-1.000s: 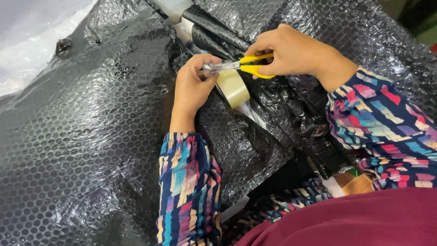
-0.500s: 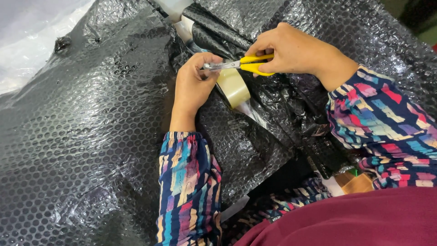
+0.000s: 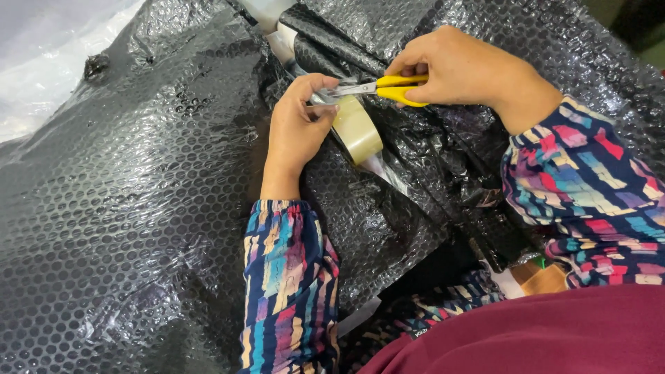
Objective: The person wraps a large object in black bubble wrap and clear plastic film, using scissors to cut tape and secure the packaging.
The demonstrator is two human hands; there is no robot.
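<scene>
Spreading across the bottom edge from five to six o'clock lies a dark red cloth garment (image 3: 526, 332), closest to the camera, with a small brown cardboard piece (image 3: 544, 278) just above it at four o'clock. Two sleeves with a multicoloured brushstroke pattern rise from there: one at six o'clock, one at three o'clock. Farther out, near the centre, the left hand (image 3: 296, 128) is curled, its thumb and fingertips pinched on a strip of clear tape at the blade tips, and it touches the roll of clear, pale yellowish packing tape (image 3: 356, 128), which stands on edge just to its right. A loose transparent tail of tape runs from the roll toward four o'clock. At one o'clock the right hand (image 3: 460, 69) is closed around the yellow plastic handles of a pair of steel-bladed scissors (image 3: 377, 88); the blades point toward nine o'clock and meet the left fingertips just above the roll. Whether the blades are fully closed cannot be told. Beneath everything, black bubble wrap sheeting (image 3: 138, 208) covers a bulky shape, filling the view from seven to twelve o'clock. Farthest off, at ten o'clock, sits pale translucent plastic film (image 3: 41, 62).
</scene>
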